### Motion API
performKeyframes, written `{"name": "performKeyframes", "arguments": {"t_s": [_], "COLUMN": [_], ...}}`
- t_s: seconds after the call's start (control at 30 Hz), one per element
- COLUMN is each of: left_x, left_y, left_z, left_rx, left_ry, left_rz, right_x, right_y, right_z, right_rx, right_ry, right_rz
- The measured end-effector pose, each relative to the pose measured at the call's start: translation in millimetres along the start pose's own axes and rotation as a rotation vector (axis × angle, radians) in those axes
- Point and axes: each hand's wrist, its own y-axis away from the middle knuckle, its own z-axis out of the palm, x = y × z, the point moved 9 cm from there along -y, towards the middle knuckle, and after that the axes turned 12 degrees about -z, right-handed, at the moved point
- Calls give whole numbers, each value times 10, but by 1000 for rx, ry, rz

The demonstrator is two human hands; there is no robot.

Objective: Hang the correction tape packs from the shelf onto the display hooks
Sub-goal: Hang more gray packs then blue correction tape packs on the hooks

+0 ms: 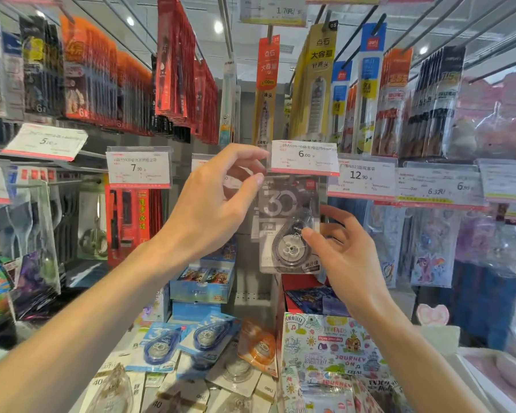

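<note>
Filling the whole view around the grip, racks of hanging stationery packs [179,73] crowd above and to both sides, pens in red, yellow and blue cards overhead. Below the held pack, the shelf [251,296] carries loose correction tape packs: two blue packs [185,344] side by side, an orange pack [258,350] just right of them, and pale packs [173,391] nearer the camera. Right of those lies a patterned cartoon-print pack [325,353].

Both bare forearms reach up from the bottom corners. The left hand [212,204] is raised at the upper left corner of the grey correction tape pack [289,225], its thumb tip touching that corner and its fingers curled over towards the top edge behind the tag; whether they truly pinch the card I cannot tell for sure, though it looks like a light pinch. The right hand [343,248] sits at the pack's lower right, thumb pressed on the front of the blister and fingers spread behind the card, so it pinches the pack.

The grey pack hangs upright between the two hands, its top edge tucked just under the 6.00 price tag [304,158]. The hook itself is hidden behind that tag. Neighbouring tags read 7.90 [137,168] to the left and 12.90 [361,175] to the right.
</note>
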Motion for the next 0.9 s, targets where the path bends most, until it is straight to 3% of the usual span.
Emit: {"name": "performKeyframes", "arguments": {"t_s": [0.27, 0.5, 0.9], "left_x": [-717, -1489, -1904], "left_y": [300, 64, -253], "left_z": [370, 861, 1274], "left_rx": [23, -84, -146], "left_ry": [14, -25, 50], "left_rz": [-156, -363, -491], "right_x": [181, 486, 1004], "right_y": [-134, -320, -737], "right_z": [154, 322, 530], "right_rx": [-8, -4, -150], "right_ry": [101, 154, 291], "right_rz": [-67, -51, 15]}}
